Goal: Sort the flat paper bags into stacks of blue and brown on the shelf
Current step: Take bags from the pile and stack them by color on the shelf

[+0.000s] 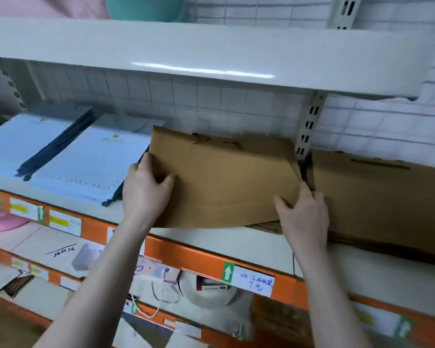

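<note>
Between both hands sits the brown paper bag [224, 179], long axis left-right; left hand [146, 189] and right hand [303, 214] each pinch an end, brown stack [377, 204] just beside the right one.

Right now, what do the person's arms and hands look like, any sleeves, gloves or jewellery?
Both forearms are bare up to the bottom edge of the picture, with no sleeve in view. The left hand and the right hand wear no gloves. No ring, watch or bracelet shows on the fingers or wrists. The nails look short and unpainted, though the picture is a little soft.
</note>
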{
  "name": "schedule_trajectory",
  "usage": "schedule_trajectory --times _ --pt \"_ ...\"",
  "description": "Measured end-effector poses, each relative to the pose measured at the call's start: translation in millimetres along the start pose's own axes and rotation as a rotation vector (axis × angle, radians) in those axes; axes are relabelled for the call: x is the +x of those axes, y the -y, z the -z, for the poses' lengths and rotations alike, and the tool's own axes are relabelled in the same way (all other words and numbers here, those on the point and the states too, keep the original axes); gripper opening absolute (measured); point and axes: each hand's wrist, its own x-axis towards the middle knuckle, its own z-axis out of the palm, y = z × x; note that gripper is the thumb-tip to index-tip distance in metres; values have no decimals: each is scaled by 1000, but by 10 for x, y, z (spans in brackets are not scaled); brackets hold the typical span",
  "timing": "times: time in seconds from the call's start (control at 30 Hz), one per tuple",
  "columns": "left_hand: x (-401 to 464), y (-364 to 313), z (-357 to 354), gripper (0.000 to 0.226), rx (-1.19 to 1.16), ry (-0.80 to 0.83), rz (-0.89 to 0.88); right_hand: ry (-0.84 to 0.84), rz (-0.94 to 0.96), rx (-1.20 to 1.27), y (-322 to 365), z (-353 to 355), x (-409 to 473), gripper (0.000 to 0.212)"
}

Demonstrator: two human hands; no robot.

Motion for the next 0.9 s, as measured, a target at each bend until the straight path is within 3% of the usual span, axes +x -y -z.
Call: schedule_trajectory --times 0.2,0.47,0.73,0.9 --pt "248 -35 -304 67 16 103 -46 -2 -72 -35 -83 -50 119 62" --pt "518 55 -504 39 55 223 -48 20 -132 -54 -22 -235 195 53" --pt "822 238 -490 56 189 234 -20 60 -136 110 134 -427 142 46" --pt "880 301 -480 63 235 253 -21 125 -117 126 165 -428 72 61"
